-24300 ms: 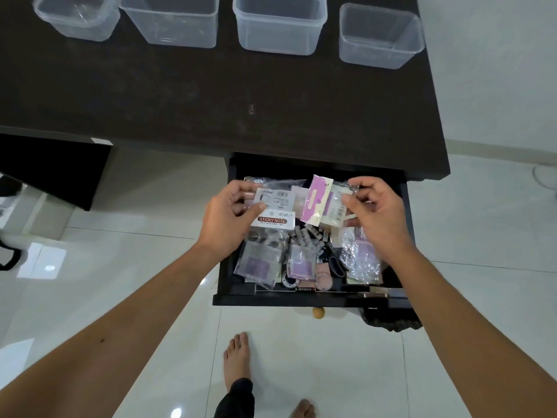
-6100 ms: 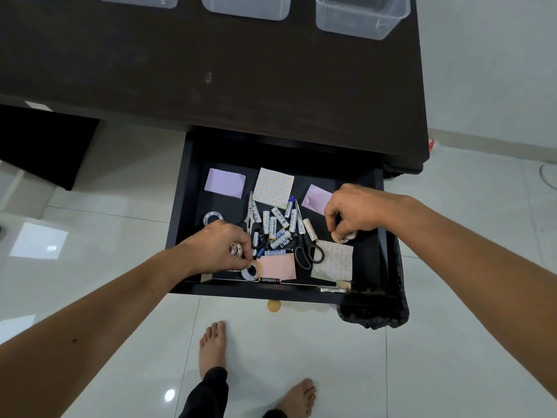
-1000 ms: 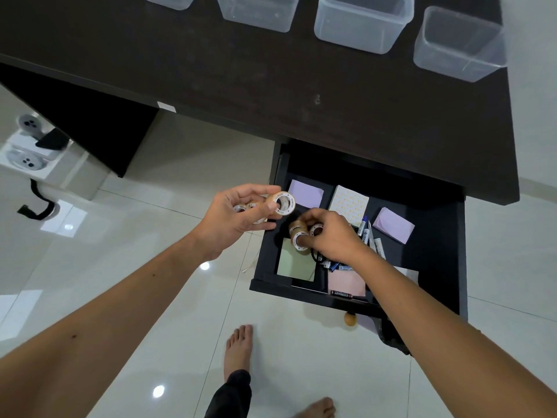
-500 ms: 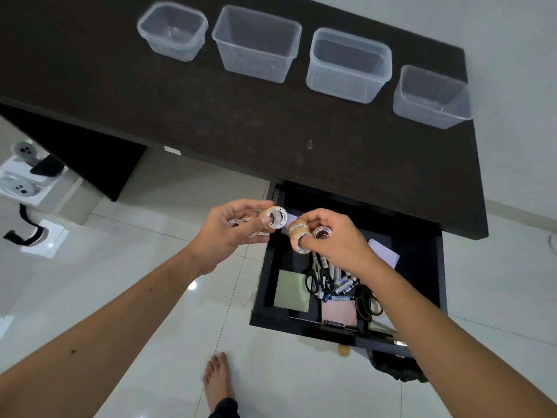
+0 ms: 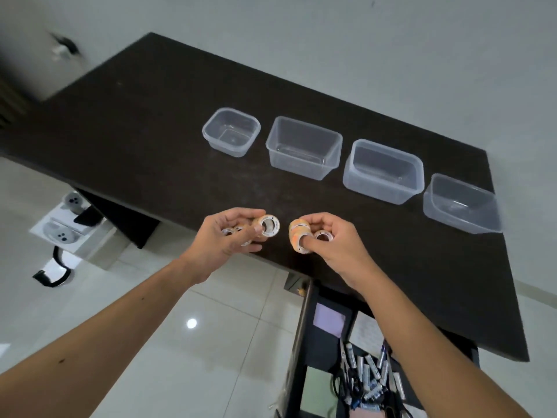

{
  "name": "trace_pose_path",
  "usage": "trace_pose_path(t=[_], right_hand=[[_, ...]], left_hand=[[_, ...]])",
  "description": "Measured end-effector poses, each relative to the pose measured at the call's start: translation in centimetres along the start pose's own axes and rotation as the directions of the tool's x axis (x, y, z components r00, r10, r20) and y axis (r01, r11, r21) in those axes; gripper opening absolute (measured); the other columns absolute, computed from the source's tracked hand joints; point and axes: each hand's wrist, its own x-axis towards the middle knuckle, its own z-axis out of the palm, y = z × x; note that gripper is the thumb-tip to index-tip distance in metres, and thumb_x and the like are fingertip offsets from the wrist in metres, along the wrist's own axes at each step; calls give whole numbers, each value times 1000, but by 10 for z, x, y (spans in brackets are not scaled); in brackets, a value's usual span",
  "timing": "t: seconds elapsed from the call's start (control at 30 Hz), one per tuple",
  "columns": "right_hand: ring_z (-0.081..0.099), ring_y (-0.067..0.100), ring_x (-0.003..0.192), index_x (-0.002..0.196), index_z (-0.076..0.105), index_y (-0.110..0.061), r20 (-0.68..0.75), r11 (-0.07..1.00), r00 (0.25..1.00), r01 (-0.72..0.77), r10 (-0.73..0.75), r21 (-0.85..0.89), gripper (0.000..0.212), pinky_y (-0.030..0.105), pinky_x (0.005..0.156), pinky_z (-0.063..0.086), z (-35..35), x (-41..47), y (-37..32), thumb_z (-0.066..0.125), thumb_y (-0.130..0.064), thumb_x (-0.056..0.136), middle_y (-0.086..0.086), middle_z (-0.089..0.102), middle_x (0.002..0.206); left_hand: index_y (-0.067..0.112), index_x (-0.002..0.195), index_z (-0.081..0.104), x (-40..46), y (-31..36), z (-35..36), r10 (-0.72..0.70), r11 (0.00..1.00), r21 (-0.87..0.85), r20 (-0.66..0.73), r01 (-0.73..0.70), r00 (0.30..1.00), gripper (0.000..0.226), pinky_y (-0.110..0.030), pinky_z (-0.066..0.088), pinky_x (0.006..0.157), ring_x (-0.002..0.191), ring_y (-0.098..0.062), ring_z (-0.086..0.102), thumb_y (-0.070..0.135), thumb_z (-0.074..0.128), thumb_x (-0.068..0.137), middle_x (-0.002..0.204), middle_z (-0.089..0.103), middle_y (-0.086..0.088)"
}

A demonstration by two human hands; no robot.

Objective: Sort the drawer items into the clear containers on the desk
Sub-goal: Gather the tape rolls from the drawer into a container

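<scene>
Left grip (image 5: 224, 236) and right grip (image 5: 328, 241) each clamp small tan tape rolls (image 5: 267, 226); four clear plastic containers (image 5: 303, 147) stand beyond them on the dark surface (image 5: 150, 122).

Dark desk (image 5: 150, 122) bears four clear containers in a row: small square tub (image 5: 231, 131), two rectangular tubs (image 5: 303, 147) (image 5: 383, 171), fourth tub (image 5: 460, 203) near right edge.

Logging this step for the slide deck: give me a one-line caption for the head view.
Left hand and right hand carry tape rolls toward four empty clear containers on the desk.
</scene>
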Motion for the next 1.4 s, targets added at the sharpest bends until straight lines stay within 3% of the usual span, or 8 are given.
trace_pose_path(t=[0.17, 0.33, 0.47, 0.67, 0.87, 0.97, 1.07, 1.4], right_hand=[[75, 15, 104, 110, 76, -28, 24, 999, 999, 42, -42, 16, 33, 43, 100, 61, 20, 77, -47, 89, -20, 81, -5, 79, 106], [76, 13, 98, 110, 75, -25, 19, 996, 996, 82, -82, 23, 31, 34, 92, 63, 46, 149, -94, 88, -17, 83, -5, 79, 103], [77, 19, 95, 105, 75, -20, -4, 998, 998, 62, -62, -10, 32, 44, 91, 64, 64, 205, -116, 88, -10, 77, 1, 79, 101], [76, 14, 95, 108, 75, -19, -40, 1000, 999, 13, -13, -11, 37, 42, 91, 64, 78, 267, -128, 90, -9, 75, -2, 78, 101], [73, 12, 100, 114, 72, -19, -11, 1000, 1000, 0, 0, 0, 45, 38, 95, 62, 88, 288, -123, 91, -10, 75, -3, 76, 107], [70, 9, 105, 123, 68, -21, 0, 1000, 1000, 16, -16, 5, 52, 31, 95, 59, 90, 287, -121, 91, -13, 77, -5, 73, 113], [69, 9, 106, 132, 63, -21, 24, 998, 999, 42, -43, 36, 57, 26, 90, 59, 90, 283, -123, 88, -12, 81, -4, 69, 116], [68, 9, 111, 124, 67, -23, 40, 988, 988, 147, -149, 43, 43, 25, 92, 60, 83, 274, -124, 84, -9, 87, -4, 69, 116]], left_hand=[[9, 126, 72, 43, 27, -35, 39, 999, 3, -93, -39, 995, 31, -43, 66, 85, 104, -34, 78, 11, 74, 96, 113, 76, -22], [11, 123, 74, 94, 47, -68, 91, 996, 10, -219, -91, 971, 27, -44, 65, 88, 99, -28, 79, 11, 74, 96, 106, 79, -16], [12, 122, 74, 138, 66, -87, 116, 993, 35, -263, -110, 958, 26, -40, 65, 88, 97, -25, 79, 12, 75, 96, 106, 79, -13], [17, 118, 76, 196, 78, -105, 171, 980, 151, -310, -130, 935, 25, -43, 66, 87, 96, -28, 76, 8, 78, 94, 103, 76, -16], [39, 113, 76, 222, 78, -111, 284, 918, 369, -356, -146, 890, 29, -52, 63, 90, 95, -19, 77, 45, 80, 85, 102, 78, 6], [39, 113, 75, 228, 76, -104, 336, 892, 422, -376, -163, 864, 26, -46, 61, 93, 96, -8, 72, 41, 78, 87, 106, 77, 12], [40, 110, 74, 231, 73, -99, 340, 871, 475, -395, -127, 853, 25, -44, 59, 96, 106, -11, 69, 45, 79, 86, 114, 72, 8], [35, 104, 74, 228, 77, -85, 362, 880, 452, -438, -146, 822, 34, -41, 62, 95, 104, -9, 73, 42, 92, 76, 111, 74, 6]])
